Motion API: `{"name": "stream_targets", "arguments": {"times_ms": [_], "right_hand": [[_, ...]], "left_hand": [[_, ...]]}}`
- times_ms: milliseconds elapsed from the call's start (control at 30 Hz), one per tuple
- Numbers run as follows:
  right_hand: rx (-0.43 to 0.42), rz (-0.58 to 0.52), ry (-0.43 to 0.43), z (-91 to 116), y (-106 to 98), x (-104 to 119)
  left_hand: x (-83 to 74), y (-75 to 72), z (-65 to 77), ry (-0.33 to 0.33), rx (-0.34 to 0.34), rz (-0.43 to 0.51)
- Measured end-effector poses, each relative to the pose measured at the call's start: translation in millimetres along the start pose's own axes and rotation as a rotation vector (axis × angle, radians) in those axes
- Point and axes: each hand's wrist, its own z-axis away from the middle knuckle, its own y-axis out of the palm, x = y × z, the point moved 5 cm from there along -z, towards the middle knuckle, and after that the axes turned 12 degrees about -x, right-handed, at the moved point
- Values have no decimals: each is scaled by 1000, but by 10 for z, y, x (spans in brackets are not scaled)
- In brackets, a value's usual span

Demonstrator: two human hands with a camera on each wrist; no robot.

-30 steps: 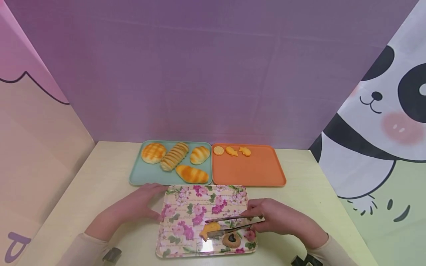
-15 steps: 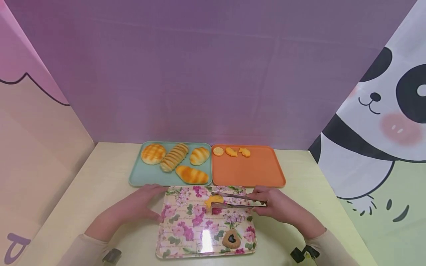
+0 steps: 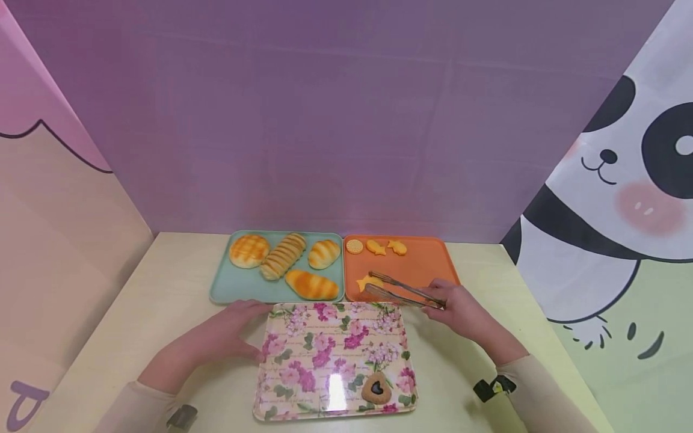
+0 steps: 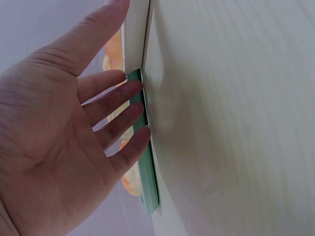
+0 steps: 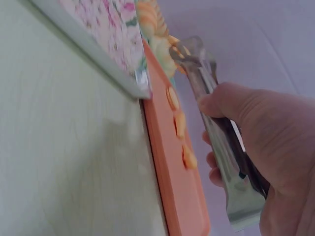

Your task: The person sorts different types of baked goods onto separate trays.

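My right hand [image 3: 457,307] grips metal tongs [image 3: 403,290], their tips around an orange fish-shaped cracker [image 3: 366,282]. In the head view, this cracker appears over the near left part of the orange tray [image 3: 417,264]. From the right wrist, the tongs [image 5: 209,113] look raised above that tray. Fingers extended and relaxed, my left hand [image 3: 233,334] lies at the left edge of the floral tray [image 3: 308,373]; the thumb and a fingertip appear to touch its rim. A heart-centred cookie [image 3: 376,388] rests on the floral tray near its front right corner.
Behind the floral tray, a teal tray [image 3: 222,288] carries several breads, including a long striped loaf [image 3: 283,256]. A round cracker [image 3: 354,246] and two fish crackers [image 3: 376,247] sit along the back of the orange tray. A purple backdrop [image 3: 346,120] rises behind the table.
My right hand has carried the fish cracker in the tongs from the front of the floral tray away and rightward to the orange tray. The left hand has stayed in place.
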Motion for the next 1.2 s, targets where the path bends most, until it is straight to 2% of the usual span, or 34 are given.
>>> {"name": "stream_targets", "arguments": {"times_ms": [433, 633, 800, 1000, 1200], "right_hand": [[-228, 87, 193, -117, -202, -515], [-293, 102, 281, -129, -285, -727], [-299, 144, 367, -145, -289, -890], [-270, 138, 468, -163, -259, -990], [-233, 119, 508, -165, -218, -1016]], "left_hand": [[2, -2, -13, 9, -6, -5], [30, 17, -10, 9, -13, -7], [24, 15, -7, 14, -17, -9], [16, 14, -4, -3, -7, 1], [10, 11, -4, 0, -10, -7]]}}
